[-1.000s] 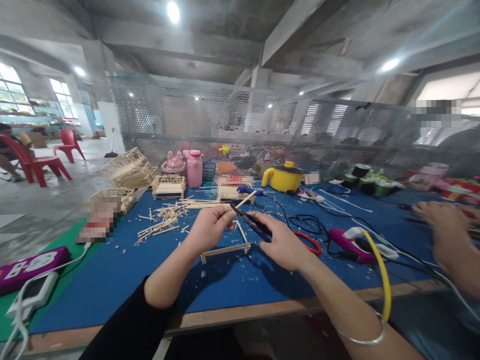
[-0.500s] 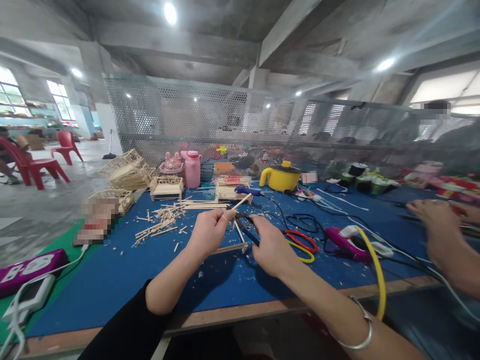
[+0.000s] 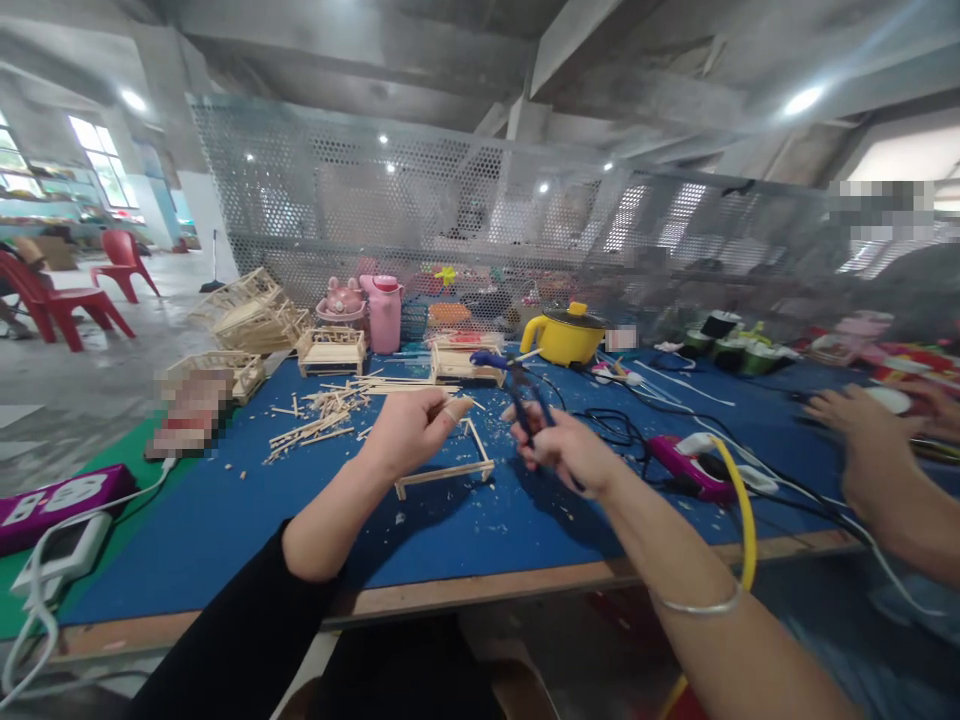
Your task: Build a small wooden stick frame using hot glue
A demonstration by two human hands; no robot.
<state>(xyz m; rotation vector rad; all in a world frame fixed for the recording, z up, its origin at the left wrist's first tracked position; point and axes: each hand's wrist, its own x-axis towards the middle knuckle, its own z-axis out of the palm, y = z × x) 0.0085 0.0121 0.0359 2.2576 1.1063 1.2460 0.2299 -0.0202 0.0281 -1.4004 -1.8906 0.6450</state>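
Note:
My left hand [image 3: 411, 428] is closed on a short wooden stick, its tip poking out beside the thumb. In my right hand [image 3: 566, 445] are dark-handled pliers [image 3: 525, 395], pointing up and away from the left hand. Below and between the hands, a small frame of wooden sticks [image 3: 450, 474] stands on the blue table mat [image 3: 247, 540], partly hidden by my left hand. Loose wooden sticks [image 3: 322, 418] lie in a pile to the left of that hand. A blue-handled tool [image 3: 487, 358] rests on a small finished wooden bench behind the hands.
Small wooden benches [image 3: 331, 352], a pink bottle [image 3: 385, 315] and a yellow pot [image 3: 571, 335] stand along the back. A purple power strip [image 3: 694, 468] with cables lies right. Another person's hand [image 3: 862, 415] is at the far right.
My right hand has drawn the pliers away from the stick, to the right, and their jaws now point up. My left hand has shifted slightly left. The yellow and red handle loops no longer show.

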